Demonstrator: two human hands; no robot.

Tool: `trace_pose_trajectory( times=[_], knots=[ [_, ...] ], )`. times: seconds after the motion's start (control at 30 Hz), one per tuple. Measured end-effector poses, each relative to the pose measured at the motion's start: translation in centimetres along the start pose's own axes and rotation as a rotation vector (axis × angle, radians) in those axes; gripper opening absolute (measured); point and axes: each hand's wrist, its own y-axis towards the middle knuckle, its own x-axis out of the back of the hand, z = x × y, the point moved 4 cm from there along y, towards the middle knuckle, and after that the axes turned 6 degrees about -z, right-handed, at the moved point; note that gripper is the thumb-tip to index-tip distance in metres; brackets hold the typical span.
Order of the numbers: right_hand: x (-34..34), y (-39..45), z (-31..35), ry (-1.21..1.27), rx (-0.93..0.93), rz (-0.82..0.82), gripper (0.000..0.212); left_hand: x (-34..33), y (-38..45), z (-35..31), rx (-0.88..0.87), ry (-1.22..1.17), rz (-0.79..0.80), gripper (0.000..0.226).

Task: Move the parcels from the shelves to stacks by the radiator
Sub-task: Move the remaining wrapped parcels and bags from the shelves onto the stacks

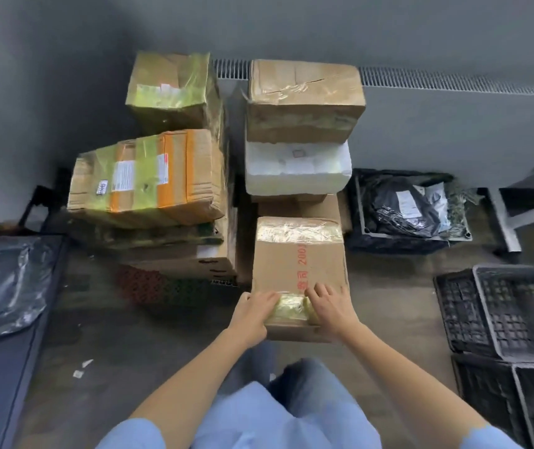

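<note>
Radiator [453, 124] runs across the upper right of the frame; parcels stack against it so they stay braced and out of the walkway. Upper centre: big brown box [304, 98] sits on a white foam box [296, 170], heavier over lighter, prob. just by order of arrival. Left of centre, a green-taped box [149, 176] lies tilted on its pile. Centre frame, the parcel w/ red print [298, 270] stands in front of that stack. Left hand [252, 314] wraps its near left corner, fingers curled on the taped edge. Right hand [330, 306] lies fingers-spread on top, pressing, likely to square it up.
</note>
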Motion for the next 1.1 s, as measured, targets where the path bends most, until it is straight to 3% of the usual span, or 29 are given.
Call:
trace_pose_trajectory(
  times=[0.2, 0.37, 0.57, 0.73, 0.83, 0.93, 1.0, 1.1],
  knots=[
    [-4.4, 11.5, -3.9, 0.034, -0.048, -0.03, 0.071, -4.8, 11.1, 4.9, 0.006, 0.061, -0.061, 0.067],
    [-10.2, 17.3, -6.6, 0.081, -0.033, -0.062, 0.08, -10.3, 17.6, 7.0, -0.008, 0.123, 0.062, 0.072],
    [-12.7, 16.6, -7.4, 0.044, 0.004, -0.124, 0.086, -11.7, 17.8, 7.8, 0.085, 0.127, -0.015, 0.078],
    [-12.0, 16.3, -7.5, -0.046, 0.04, -0.106, 0.086, -11.5, 18.3, 8.1, 0.112, 0.136, 0.07, 0.076],
    [-11.3, 16.8, -7.2, -0.06, 0.04, -0.12, 0.088, -11.5, 18.0, 8.0, 0.139, 0.179, 0.076, 0.1],
    [-10.7, 16.5, -7.4, -0.034, 0.067, -0.157, 0.102, -11.1, 17.8, 7.3, 0.187, 0.157, 0.065, 0.117],
    [-10.1, 16.1, -7.7, -0.015, 0.073, -0.137, 0.104, -10.4, 17.4, 6.8, 0.243, 0.082, 0.086, 0.116],
    [-7.5, 15.2, -8.3, 0.021, 0.094, -0.083, 0.102, -7.9, 15.2, 5.8, 0.363, -0.045, 0.123, 0.094]
  ],
)
